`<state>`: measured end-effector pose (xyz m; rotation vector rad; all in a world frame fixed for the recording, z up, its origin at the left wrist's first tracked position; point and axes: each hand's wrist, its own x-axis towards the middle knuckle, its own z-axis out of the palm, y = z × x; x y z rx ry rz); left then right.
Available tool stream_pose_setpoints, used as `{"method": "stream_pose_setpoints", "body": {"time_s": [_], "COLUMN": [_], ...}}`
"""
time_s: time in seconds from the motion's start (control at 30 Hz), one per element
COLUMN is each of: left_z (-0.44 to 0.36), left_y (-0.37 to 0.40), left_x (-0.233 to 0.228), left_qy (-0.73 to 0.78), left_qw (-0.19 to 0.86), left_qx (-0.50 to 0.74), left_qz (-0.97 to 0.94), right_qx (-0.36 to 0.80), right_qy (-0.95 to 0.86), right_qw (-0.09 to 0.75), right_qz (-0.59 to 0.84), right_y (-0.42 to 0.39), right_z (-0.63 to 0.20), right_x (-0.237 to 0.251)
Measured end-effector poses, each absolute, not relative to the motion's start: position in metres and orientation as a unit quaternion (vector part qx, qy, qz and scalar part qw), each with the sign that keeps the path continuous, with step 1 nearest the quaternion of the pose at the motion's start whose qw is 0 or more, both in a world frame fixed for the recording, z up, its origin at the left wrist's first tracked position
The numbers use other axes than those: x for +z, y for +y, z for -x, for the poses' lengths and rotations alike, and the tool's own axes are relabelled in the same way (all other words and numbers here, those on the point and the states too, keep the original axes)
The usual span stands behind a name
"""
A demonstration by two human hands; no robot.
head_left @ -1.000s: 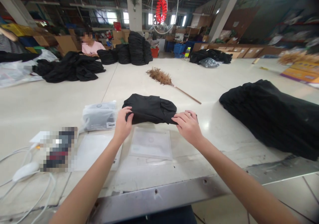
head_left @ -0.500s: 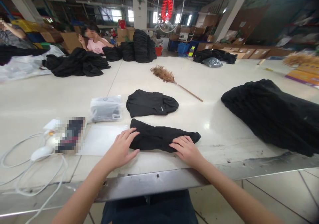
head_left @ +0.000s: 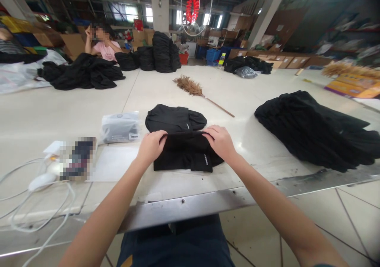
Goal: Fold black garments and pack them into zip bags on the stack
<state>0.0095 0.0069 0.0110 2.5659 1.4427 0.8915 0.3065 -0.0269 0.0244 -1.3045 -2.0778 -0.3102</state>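
Note:
A black cloth garment (head_left: 184, 156) with small white lettering hangs between my hands at the front of the table, its top edge lifted and its lower edge near the tabletop. My left hand (head_left: 152, 144) pinches its upper left corner, thumb against fingers. At the upper right, my right hand (head_left: 219, 140) grips the same edge. Just behind lies a second black garment (head_left: 168, 117), flat and partly covered by the lifted one. To the left are a clear bag with a dark folded item (head_left: 120, 127) and a whitish flat sheet (head_left: 114, 164).
A large pile of black cloth (head_left: 314, 132) lies on the right. Behind, a feather duster (head_left: 190, 86) rests on the table (head_left: 142, 94). White cables, a white mouse-like device (head_left: 43, 182) and a blurred-out item are on the left. A person in pink (head_left: 107, 50) sits across the table.
Both hands went from lying flat on the garment to pinching its edge and raising it. The white lettering on it now shows. The view has shifted slightly.

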Motion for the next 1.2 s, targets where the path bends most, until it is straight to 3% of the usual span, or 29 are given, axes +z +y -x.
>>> {"method": "stream_pose_setpoints", "body": {"time_s": [0.17, 0.33, 0.47, 0.67, 0.93, 1.03, 1.2], "left_z": [-0.013, -0.024, -0.069, -0.119, -0.09, -0.089, -0.088], "left_y": [0.001, -0.051, -0.078, -0.051, -0.036, -0.026, -0.026], "left_x": [0.009, -0.008, -0.01, -0.017, -0.008, -0.013, -0.034], "left_qy": [0.474, 0.433, 0.281, 0.38, 0.357, 0.394, 0.348], "left_qw": [-0.013, -0.024, 0.095, 0.224, 0.403, 0.367, 0.265], "left_qx": [0.285, 0.291, 0.249, 0.187, 0.199, 0.215, 0.138], "left_qz": [-0.833, -0.853, -0.922, -0.878, -0.819, -0.815, -0.889], "right_qx": [-0.141, -0.068, -0.053, -0.143, 0.115, 0.061, -0.027], "right_qy": [-0.829, -0.829, -0.772, -0.708, -0.681, -0.725, -0.767], "right_qw": [0.286, 0.284, 0.331, 0.299, 0.304, 0.279, 0.259], "right_qz": [0.46, 0.476, 0.54, 0.624, 0.656, 0.627, 0.586], "right_y": [-0.045, -0.063, -0.041, -0.006, -0.092, -0.129, -0.149], "right_z": [-0.305, -0.312, -0.309, -0.294, -0.305, -0.296, -0.285], "right_x": [0.005, -0.025, -0.015, 0.008, -0.027, -0.043, -0.063]}}
